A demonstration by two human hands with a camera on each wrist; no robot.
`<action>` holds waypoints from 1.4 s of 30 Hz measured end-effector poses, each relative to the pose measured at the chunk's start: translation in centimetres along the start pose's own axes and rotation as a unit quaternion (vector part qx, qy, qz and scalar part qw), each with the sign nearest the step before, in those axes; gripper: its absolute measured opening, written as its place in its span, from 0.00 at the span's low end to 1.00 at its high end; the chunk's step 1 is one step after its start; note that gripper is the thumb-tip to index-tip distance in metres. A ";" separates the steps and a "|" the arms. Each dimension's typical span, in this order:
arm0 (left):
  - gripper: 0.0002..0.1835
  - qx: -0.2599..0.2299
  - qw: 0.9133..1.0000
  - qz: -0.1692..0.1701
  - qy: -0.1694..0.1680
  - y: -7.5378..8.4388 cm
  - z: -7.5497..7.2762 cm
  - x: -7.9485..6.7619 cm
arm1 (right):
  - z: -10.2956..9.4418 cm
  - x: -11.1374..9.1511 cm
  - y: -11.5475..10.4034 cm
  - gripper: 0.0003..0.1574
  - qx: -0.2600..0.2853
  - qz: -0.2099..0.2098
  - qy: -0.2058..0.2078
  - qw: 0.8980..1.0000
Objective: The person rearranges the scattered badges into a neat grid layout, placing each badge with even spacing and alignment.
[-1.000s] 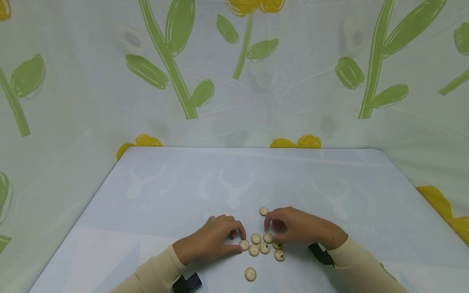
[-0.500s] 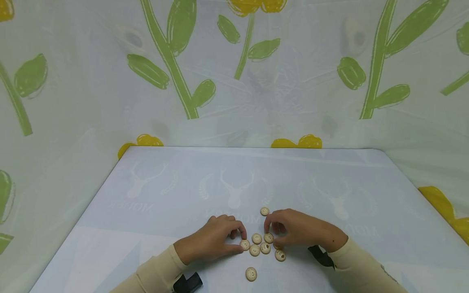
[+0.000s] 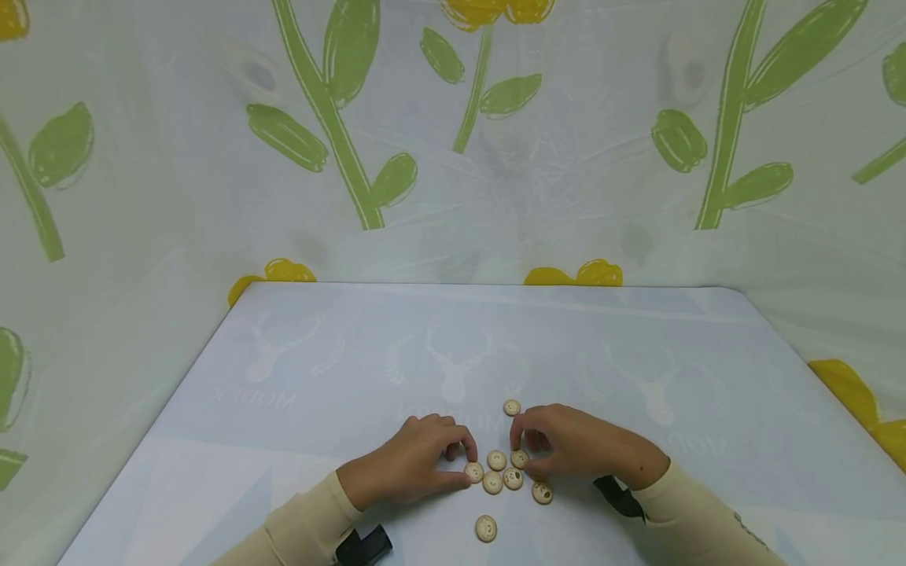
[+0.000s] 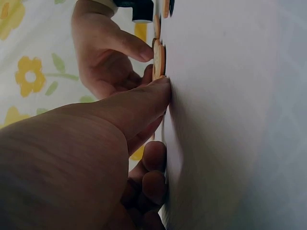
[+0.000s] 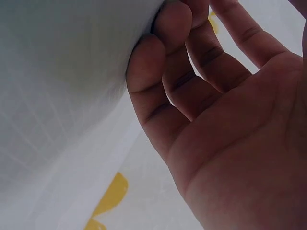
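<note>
Several round wooden buttons lie on the pale table in front of me, some with dark printed marks. My left hand [image 3: 406, 464] pinches the leftmost button [image 3: 473, 472] between thumb and index finger, flat on the table. At the cluster's right side, my right hand [image 3: 583, 444] has its index finger and thumb about another button [image 3: 520, 459]. Between the hands sit an upper button [image 3: 497, 461], a lower one [image 3: 492, 483] and a marked one [image 3: 513, 479]. In the left wrist view the left thumb [image 4: 148, 100] meets a button edge [image 4: 159, 60]. The right wrist view shows only curled fingers [image 5: 146, 62].
A single button [image 3: 512, 407] lies beyond the cluster, another [image 3: 486, 528] nearer me, and a dark-marked one [image 3: 542, 493] below the right hand. The table [image 3: 340, 377] ends at a flower-patterned cloth [image 3: 566, 196]. Each wrist wears a black device [image 3: 363, 545].
My right thumb has moved left and down toward the button under its index finger, covering a button seen beside it earlier. The left hand stays in place with its button.
</note>
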State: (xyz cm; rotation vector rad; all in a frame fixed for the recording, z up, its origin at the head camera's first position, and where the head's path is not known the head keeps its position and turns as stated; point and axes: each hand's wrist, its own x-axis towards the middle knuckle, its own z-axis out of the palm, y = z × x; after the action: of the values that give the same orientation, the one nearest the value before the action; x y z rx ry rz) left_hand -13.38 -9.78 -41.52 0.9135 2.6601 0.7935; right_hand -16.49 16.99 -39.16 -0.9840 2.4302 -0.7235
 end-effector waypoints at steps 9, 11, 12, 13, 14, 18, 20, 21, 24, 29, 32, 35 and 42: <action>0.10 -0.003 1.000 0.006 0.001 0.1 -0.2 0.0 | 0.3 0.2 -0.2 0.10 -0.019 0.007 0.010 1.000; 0.11 -0.002 1.000 0.006 0.001 0.1 -0.2 0.0 | 0.3 0.2 -0.3 0.10 -0.025 0.007 0.012 1.000; 0.11 -0.001 1.000 0.005 0.001 0.1 -0.2 0.0 | 0.3 0.2 -0.3 0.10 -0.027 0.007 0.013 1.000; 0.11 -0.001 1.000 0.004 0.000 0.2 -0.2 0.0 | 0.3 0.2 -0.4 0.10 -0.029 0.007 0.014 0.999; 0.11 0.000 1.000 0.003 0.000 0.2 -0.2 0.0 | 0.3 0.2 -0.4 0.10 -0.031 0.008 0.015 0.999; 0.11 0.000 1.000 0.001 -0.001 0.1 -0.1 0.0 | 0.4 0.2 -0.6 0.10 -0.035 0.014 0.016 0.999; 0.11 0.001 1.000 0.005 0.000 0.1 -0.1 0.0 | 0.3 0.2 -0.7 0.10 -0.038 0.015 0.017 0.999; 0.11 0.001 1.000 0.007 0.001 0.1 -0.1 0.0 | 0.3 0.2 -0.7 0.10 -0.039 0.014 0.018 0.999; 0.11 0.001 1.000 0.012 0.004 0.1 -0.1 0.0 | 0.4 0.2 -0.7 0.10 -0.042 0.009 0.019 0.999; 0.11 0.001 1.000 0.009 0.004 -0.1 -0.1 0.0 | 0.4 0.3 -0.6 0.09 -0.047 0.001 0.019 0.999; 0.11 0.000 1.000 0.007 0.003 -0.1 -0.1 0.0 | 0.5 0.4 -0.6 0.09 -0.050 0.003 0.020 0.999; 0.11 0.001 1.000 0.008 0.003 0.0 -0.1 0.0 | 0.5 0.4 -0.6 0.09 -0.050 0.008 0.021 0.999; 0.11 0.000 1.000 0.006 0.002 0.1 -0.1 0.0 | 0.5 0.4 -0.6 0.09 -0.048 0.019 0.021 0.998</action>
State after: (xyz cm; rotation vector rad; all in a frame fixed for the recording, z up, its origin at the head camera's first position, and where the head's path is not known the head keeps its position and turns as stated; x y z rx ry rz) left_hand -13.38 -9.76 -41.38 0.9297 2.6609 0.7975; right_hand -16.16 16.15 -39.22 -0.9644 2.5328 -0.6253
